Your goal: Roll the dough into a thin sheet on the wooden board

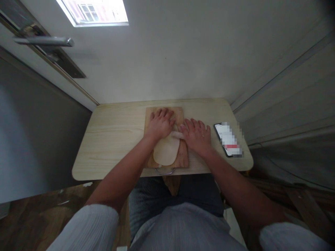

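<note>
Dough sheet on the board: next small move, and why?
I'd probably roll the rolling pin a little toward the body. It lies across the dough sheet, most of the visible dough is on its near side, and the right hand is at its right end. The left hand hides the other end.

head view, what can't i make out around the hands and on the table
- Rolling pin ends: head view, covered by the left hand and right hand.
- Part of the flattened dough: head view, hidden by the left hand and forearm.
- Phone screen text: head view, blurred by pixelation.
- Fingertip contact with the cutting board: head view, too small and soft to judge.
</note>
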